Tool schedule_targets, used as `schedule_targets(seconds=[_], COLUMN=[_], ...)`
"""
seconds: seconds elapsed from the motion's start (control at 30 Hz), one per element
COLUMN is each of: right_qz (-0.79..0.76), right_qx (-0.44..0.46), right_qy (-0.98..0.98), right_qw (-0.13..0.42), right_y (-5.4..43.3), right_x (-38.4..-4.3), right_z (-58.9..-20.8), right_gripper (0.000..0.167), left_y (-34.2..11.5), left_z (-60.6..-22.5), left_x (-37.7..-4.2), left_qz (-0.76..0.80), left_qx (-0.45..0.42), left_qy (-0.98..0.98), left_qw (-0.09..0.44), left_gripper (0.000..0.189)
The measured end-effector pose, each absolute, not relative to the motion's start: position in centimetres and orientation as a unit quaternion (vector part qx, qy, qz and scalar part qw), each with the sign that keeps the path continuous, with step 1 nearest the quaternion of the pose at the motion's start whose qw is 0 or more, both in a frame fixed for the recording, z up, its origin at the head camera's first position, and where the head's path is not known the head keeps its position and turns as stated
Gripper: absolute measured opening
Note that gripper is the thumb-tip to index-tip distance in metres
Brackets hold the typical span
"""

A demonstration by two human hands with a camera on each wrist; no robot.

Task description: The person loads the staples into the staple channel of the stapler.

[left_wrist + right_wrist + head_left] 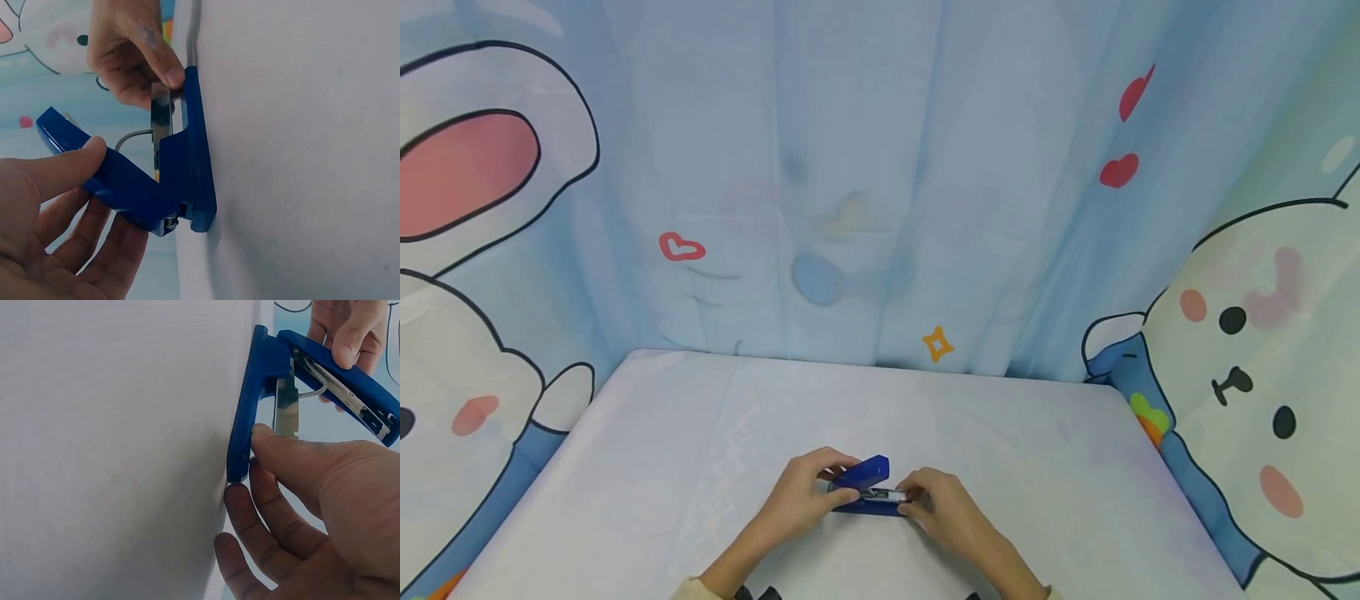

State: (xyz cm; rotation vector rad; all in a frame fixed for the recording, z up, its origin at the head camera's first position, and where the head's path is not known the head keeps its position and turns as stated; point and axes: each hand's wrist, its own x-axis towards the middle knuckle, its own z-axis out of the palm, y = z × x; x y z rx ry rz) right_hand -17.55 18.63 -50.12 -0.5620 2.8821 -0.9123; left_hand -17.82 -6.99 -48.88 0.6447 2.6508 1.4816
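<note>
A blue stapler (863, 473) sits on the white table with its top arm swung up. In the left wrist view that raised top arm (119, 178) is between the thumb and fingers of my left hand (805, 493), which grips it near the hinge end. The metal staple magazine (286, 403) lies exposed above the blue base (245, 419), and a curved metal wire (132, 134) links it to the arm. My right hand (946, 507) pinches the front end of the base, thumb on top and fingers at the tip.
White cloth covers the table (1037, 433). Behind it hangs a light blue curtain (865, 167) with hearts and cartoon figures, which also runs along both sides. Small dark objects (769, 593) show at the bottom edge of the head view.
</note>
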Motion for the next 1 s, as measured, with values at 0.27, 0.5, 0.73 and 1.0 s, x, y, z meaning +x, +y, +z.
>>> schedule_targets(seconds=[0.27, 0.5, 0.73, 1.0], right_qz=[-0.298, -0.300, -0.300, -0.303], right_qx=[-0.183, -0.191, -0.192, -0.195], right_qy=[0.936, 0.934, 0.934, 0.932], right_qw=[0.032, 0.026, 0.026, 0.031], right_y=[18.7, 18.8, 18.8, 18.9], right_x=[-17.6, -17.5, -17.6, -17.6], right_z=[-50.3, -50.4, -50.3, -50.2], right_gripper=[0.016, 0.016, 0.015, 0.016], left_y=[-6.6, -5.9, -5.3, -5.1], left_z=[-49.2, -49.4, -49.1, -49.3], left_x=[-18.1, -18.1, -18.1, -18.0], left_qz=[0.464, 0.444, 0.418, 0.406], left_qx=[0.216, 0.218, 0.218, 0.219], left_qy=[0.859, 0.869, 0.882, 0.887], left_qw=[0.009, 0.009, 0.010, 0.007], left_gripper=[0.033, 0.035, 0.034, 0.034])
